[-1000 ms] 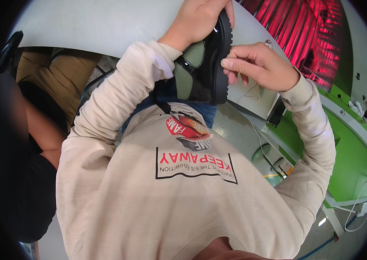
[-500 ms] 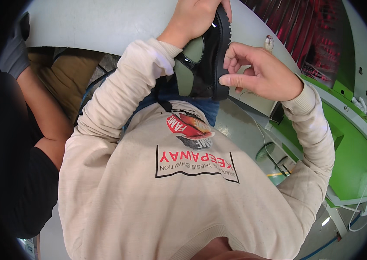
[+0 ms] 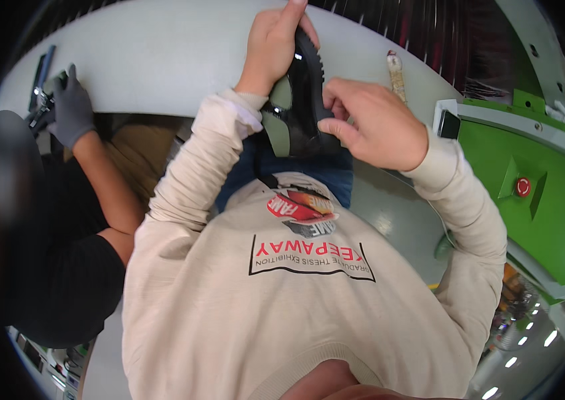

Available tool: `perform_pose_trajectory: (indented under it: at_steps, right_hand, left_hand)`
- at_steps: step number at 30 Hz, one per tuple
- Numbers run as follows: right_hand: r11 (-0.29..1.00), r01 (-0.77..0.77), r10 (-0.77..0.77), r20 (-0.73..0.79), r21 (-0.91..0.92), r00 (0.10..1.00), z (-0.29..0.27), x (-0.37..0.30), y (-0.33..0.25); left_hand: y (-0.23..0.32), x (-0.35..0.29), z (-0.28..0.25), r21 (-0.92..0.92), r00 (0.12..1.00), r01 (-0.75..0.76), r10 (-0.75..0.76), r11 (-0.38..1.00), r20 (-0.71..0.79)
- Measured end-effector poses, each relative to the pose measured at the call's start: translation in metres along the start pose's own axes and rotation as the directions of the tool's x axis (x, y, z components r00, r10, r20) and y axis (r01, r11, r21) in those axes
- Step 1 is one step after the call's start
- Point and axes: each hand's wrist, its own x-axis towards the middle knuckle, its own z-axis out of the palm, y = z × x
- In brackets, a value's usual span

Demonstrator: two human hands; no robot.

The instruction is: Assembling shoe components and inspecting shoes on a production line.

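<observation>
Head view: shoe (image 3: 304,110) between glove (image 3: 74,112) and red button (image 3: 523,187)

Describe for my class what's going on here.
The person's left hand holds a black and green shoe by its far end, its sole facing right. The right hand is at the sole. To the left, a co-worker's gray-gloved hand is at a dark object too unclear to name. A slim pale object lies on the white table.

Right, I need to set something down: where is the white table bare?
The widest patch of white table lies between the co-worker's gloved hand and the left hand. A smaller one lies between the shoe and the slim pale object, beyond the right hand. Crowded: around the shoe, and by the gloved hand.
</observation>
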Motion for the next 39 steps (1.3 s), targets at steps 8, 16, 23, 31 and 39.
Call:
perform_pose_trajectory:
  at_steps: [8,16,23,31,39]
  right_hand:
    - [0.986,-0.131,0.049,-0.578,-0.1,0.814,0.087,-0.042,-0.02]
    - [0.877,0.323,0.061,-0.748,0.357,0.661,0.108,-0.062,0.001]
    - [0.865,0.46,-0.113,-0.815,0.201,0.568,0.065,-0.073,-0.015]
    - [0.853,0.483,-0.114,-0.834,0.197,0.541,0.06,-0.071,-0.015]
    - [0.386,0.532,0.169,-0.625,0.753,0.762,0.074,-0.079,-0.016]
  left_hand:
    - [0.026,-0.001,0.046,0.564,0.983,-0.136,0.182,0.814,-0.026]
    - [0.11,-0.025,0.056,0.497,0.916,-0.367,0.215,0.786,0.338]
    - [0.156,-0.059,0.079,-0.12,0.881,-0.142,0.181,0.982,0.436]
    - [0.158,-0.057,0.084,-0.181,0.9,-0.171,0.228,0.969,0.37]
    - [0.135,-0.05,0.081,-0.408,0.895,-0.148,0.298,0.901,0.333]
